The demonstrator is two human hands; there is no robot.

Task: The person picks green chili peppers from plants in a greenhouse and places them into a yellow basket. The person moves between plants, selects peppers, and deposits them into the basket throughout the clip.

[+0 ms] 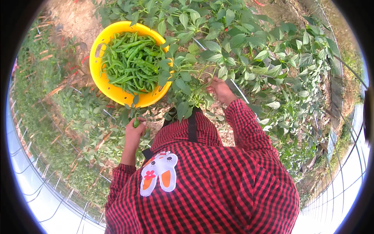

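My left hand is closed around a green chili pepper, just below the yellow plastic basket. The pepper's upper end sticks out above my fingers. My right hand reaches into a pepper plant, its fingers bent against the pale stems; leaves and the hand itself hide whether anything is pinched there. The round yellow basket, with holes in its wall, stands beyond my left hand. A heap of long green chili peppers lies in it. Pepper leaves overlap the basket's right rim.
Dense pepper plants grow ahead and to the right. A thin pale pipe runs through the leaves beside my right forearm. More plant rows lie to the left, with fallen red peppers on the soil. Curved greenhouse framing edges the view.
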